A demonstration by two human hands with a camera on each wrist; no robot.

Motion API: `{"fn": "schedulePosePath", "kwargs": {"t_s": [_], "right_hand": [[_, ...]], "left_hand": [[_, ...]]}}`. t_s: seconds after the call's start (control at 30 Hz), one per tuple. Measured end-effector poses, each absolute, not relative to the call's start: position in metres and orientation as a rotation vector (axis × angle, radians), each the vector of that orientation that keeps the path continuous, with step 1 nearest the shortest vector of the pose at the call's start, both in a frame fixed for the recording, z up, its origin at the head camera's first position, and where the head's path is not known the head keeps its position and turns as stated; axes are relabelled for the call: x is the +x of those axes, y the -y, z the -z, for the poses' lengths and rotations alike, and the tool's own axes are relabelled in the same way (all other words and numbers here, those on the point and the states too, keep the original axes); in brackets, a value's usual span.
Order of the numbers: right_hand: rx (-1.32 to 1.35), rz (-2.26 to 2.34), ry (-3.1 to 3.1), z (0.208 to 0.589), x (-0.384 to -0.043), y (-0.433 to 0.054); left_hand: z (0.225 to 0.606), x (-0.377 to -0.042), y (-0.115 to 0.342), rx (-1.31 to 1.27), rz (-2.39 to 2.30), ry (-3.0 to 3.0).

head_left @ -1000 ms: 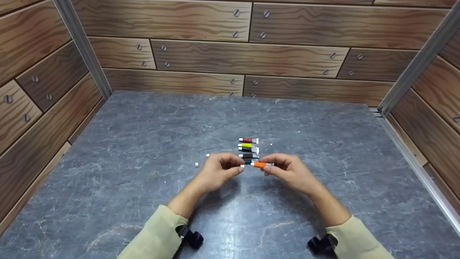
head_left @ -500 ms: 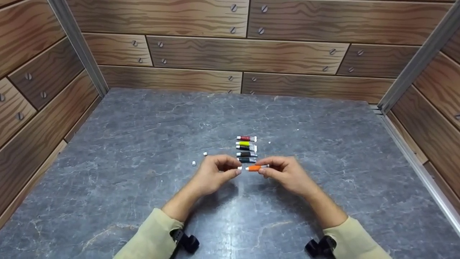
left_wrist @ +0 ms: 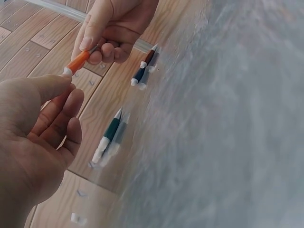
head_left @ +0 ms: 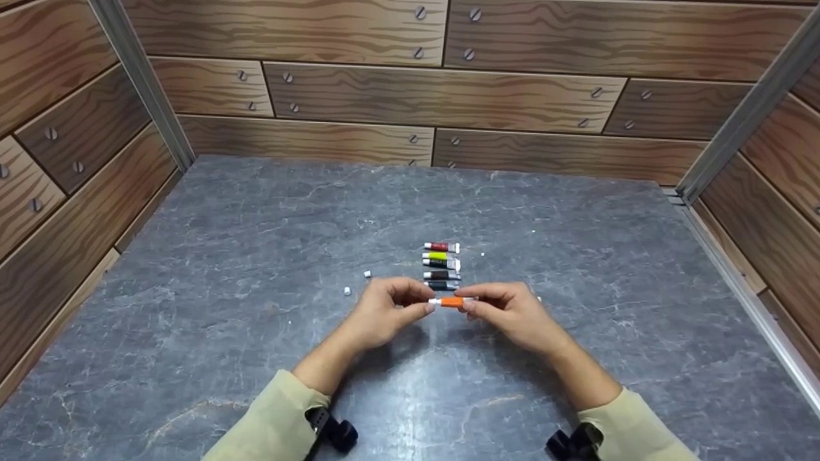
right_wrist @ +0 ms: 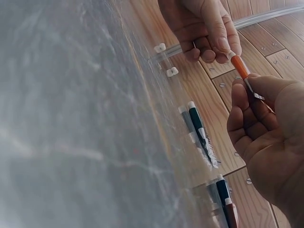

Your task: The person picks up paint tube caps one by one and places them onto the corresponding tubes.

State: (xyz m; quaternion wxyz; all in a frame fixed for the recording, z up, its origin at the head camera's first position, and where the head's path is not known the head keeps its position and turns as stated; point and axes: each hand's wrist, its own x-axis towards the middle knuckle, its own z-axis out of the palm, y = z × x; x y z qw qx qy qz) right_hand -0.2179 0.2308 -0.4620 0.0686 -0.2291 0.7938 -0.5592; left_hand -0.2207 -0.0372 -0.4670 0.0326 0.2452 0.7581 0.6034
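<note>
Between both hands, above the table, is a small orange paint tube (head_left: 451, 302). My right hand (head_left: 512, 312) pinches its crimped tail between thumb and fingers. At the other end my left hand (head_left: 387, 314) pinches the white cap (head_left: 435, 301), which meets the tube's nozzle. The left wrist view shows the orange tube (left_wrist: 78, 61) running from the left thumb up to the right hand (left_wrist: 116, 31). In the right wrist view the left hand (right_wrist: 204, 28) is at the tube's capped end.
Several paint tubes lie in a column just beyond the hands: a red tube (head_left: 441, 247), a yellow tube (head_left: 439, 255) and dark ones such as the brown-black tube (head_left: 442, 275). Two loose white caps, one a near cap (head_left: 347, 291), lie left. Wood-patterned walls (head_left: 359, 96) enclose the grey table (head_left: 256, 256).
Half a second ago a gap separated the white cap in my left hand from the orange tube; now they meet. Both hands have come slightly nearer me than a second ago.
</note>
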Motion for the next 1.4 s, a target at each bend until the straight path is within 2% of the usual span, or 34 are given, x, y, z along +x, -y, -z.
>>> {"fn": "schedulePosePath", "kwargs": {"t_s": [1.4], "right_hand": [[-0.792, 1.672, -2.448, 0.4688, -0.2214, -0.2283]], "left_hand": [[0.4719, -0.2233, 0.0343, 0.801, -1.832, -2.420]]}}
